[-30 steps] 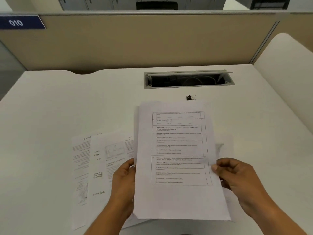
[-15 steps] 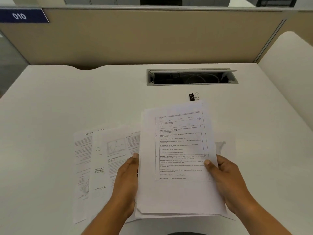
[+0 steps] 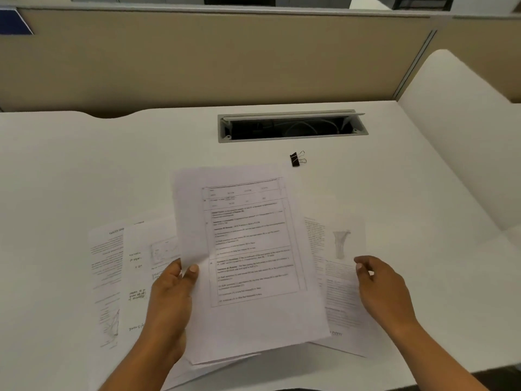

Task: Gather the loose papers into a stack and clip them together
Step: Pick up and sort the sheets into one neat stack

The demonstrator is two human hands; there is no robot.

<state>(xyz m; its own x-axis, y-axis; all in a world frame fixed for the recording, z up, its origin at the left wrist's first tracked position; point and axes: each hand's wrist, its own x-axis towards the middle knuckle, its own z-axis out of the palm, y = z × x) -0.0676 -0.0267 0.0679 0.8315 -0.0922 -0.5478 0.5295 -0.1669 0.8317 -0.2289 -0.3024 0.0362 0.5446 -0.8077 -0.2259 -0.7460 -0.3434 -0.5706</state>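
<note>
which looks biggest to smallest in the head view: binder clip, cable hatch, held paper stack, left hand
1. held paper stack
2. cable hatch and left hand: look alike, hand nearer the camera, so unranked
3. binder clip

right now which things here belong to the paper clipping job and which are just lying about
Job: held stack, in the left hand; loose sheets at left; loose sheet at right, by the right hand; binder clip.
Lying about: cable box; partition; blue sign.

Upside-down ".com" on leftmost sheet (image 3: 107, 283); other print illegible
</note>
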